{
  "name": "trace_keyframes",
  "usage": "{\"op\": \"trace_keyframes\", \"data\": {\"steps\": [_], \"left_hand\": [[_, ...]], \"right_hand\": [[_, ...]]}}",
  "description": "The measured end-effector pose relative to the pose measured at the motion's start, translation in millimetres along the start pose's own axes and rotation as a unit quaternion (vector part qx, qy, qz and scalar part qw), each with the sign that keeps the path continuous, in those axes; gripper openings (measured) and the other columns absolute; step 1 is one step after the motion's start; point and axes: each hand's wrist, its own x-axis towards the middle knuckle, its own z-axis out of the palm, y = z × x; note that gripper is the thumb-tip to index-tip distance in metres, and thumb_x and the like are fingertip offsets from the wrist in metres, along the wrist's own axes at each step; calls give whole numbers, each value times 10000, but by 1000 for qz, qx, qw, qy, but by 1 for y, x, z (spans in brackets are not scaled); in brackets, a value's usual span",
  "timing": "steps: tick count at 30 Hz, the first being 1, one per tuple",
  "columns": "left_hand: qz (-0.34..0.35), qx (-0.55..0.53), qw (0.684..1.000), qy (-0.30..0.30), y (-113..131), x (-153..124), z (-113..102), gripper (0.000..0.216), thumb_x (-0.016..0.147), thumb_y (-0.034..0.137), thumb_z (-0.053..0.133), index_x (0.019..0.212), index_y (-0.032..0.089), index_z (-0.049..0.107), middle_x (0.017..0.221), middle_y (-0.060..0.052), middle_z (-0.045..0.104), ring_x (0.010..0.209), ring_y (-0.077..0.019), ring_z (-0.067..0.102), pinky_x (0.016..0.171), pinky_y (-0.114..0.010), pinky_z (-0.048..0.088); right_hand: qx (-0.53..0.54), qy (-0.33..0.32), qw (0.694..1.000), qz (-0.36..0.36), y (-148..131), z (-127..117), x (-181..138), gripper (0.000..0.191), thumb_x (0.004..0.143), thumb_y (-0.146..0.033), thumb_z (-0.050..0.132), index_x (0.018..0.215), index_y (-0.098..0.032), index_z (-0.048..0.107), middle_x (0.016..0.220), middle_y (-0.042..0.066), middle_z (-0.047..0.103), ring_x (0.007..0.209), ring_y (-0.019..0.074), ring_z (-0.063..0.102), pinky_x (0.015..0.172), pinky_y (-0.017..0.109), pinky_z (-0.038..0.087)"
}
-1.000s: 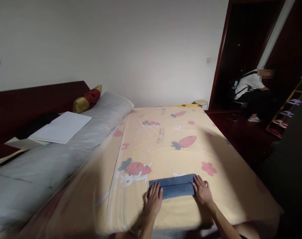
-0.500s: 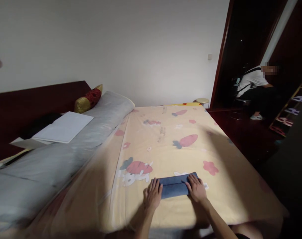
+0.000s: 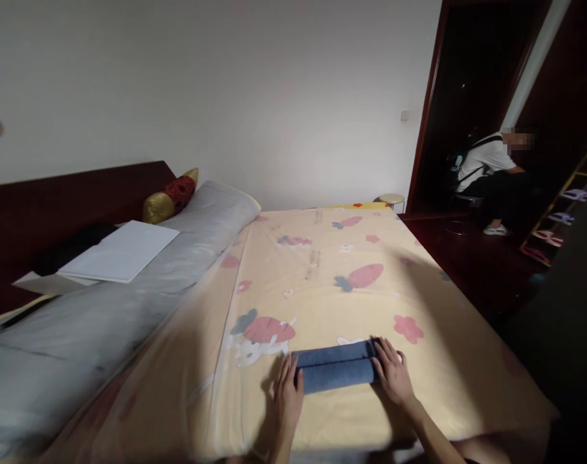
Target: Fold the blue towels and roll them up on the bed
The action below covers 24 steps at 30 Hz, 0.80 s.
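A blue folded cloth (image 3: 336,366) lies as a long narrow strip on the bed sheet (image 3: 312,309), with a dark crease running along its length. My left hand (image 3: 289,394) touches its left end, thumb and fingers apart. At the opposite end, my right hand (image 3: 394,370) rests with spread fingers over the corner. Some fingertips lie partly out of sight at the cloth's edges. Carrots, flowers and a rabbit are printed on the cream sheet around the cloth.
A grey covered roll of bedding (image 3: 153,303) lies along the headboard (image 3: 71,193), with a white board (image 3: 122,251) and a red-gold cushion (image 3: 172,196) on it. A person (image 3: 486,161) sits by the doorway. A round stool (image 3: 391,199) and shoe rack (image 3: 549,238) stand beyond.
Both hands have moved outward to the ends of the cloth. More of the cloth shows between them, and its lengthwise crease is straighter and more visible.
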Motion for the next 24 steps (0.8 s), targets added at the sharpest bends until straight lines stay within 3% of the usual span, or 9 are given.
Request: {"op": "trace_keyframes", "data": {"steps": [2,5,8,12,19,22,24], "left_hand": [[21,-21,1000,8,-3,-20,2,444,912,250,336,1293,277,563,1372,-29,574,1306,-177,471,1078,-350,329],[43,-35,998,-26,-3,-50,11,518,867,199,366,1364,289,479,1429,-9,512,1326,-180,447,1063,-365,351],[31,-28,998,-40,4,-63,17,596,824,146,376,1397,301,426,1461,-1,474,1341,-190,426,1055,-390,352],[8,-8,999,-34,15,-42,11,616,786,73,365,1352,280,494,1406,-33,543,1312,-202,451,1068,-423,300],[-22,4,987,-161,10,13,-24,383,757,137,454,1051,251,672,1139,-61,711,1148,-236,561,1030,-477,286],[-20,19,988,-154,19,13,-23,465,739,105,437,1145,217,633,1252,-105,649,1239,-267,492,1064,-529,229],[25,-3,988,-153,36,6,-14,583,734,98,433,1296,217,532,1406,-99,533,1352,-245,376,1112,-506,175]], "right_hand": [[1,19,1000,-16,3,-2,-17,454,958,-347,332,1397,-278,421,1482,59,420,1370,216,367,1050,433,342],[13,18,999,-43,9,2,-44,483,936,-285,345,1416,-280,391,1453,59,461,1350,210,401,1008,395,376],[21,10,998,-51,10,8,-55,520,910,-251,362,1430,-234,365,1454,80,457,1367,213,373,1006,388,364],[18,-15,1000,5,-2,4,-34,482,887,-241,370,1359,-205,460,1401,92,517,1323,223,424,1012,399,337],[10,-72,996,45,-5,-20,11,316,775,-215,437,975,-240,681,990,61,713,984,222,609,894,365,387],[-7,-65,996,59,-14,-15,14,450,720,-155,441,1116,-228,643,1159,87,670,1118,257,553,965,424,343],[-11,-56,998,41,-30,-4,11,602,713,-112,416,1297,-204,530,1348,92,562,1269,255,451,1038,440,288]]}}
